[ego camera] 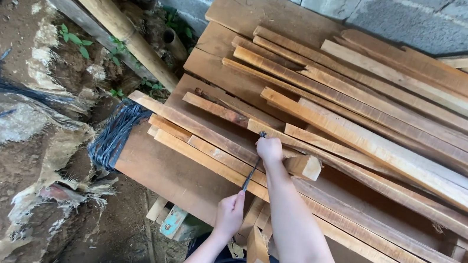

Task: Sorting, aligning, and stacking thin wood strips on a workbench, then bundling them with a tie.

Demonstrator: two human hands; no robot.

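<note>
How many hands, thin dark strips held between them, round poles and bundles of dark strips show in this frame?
Hands: 2, the left hand and the right hand
Thin dark strip held between them: 1
Round wooden pole: 1
Bundle of dark strips at the end of the boards: 1
Total: 5

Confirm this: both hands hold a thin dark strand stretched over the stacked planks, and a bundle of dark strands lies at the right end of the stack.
Wrong in one respect: the bundle lies at the left end of the planks, as the head view shows. The left hand and right hand do hold the thin dark strand stretched over the stack.
</note>
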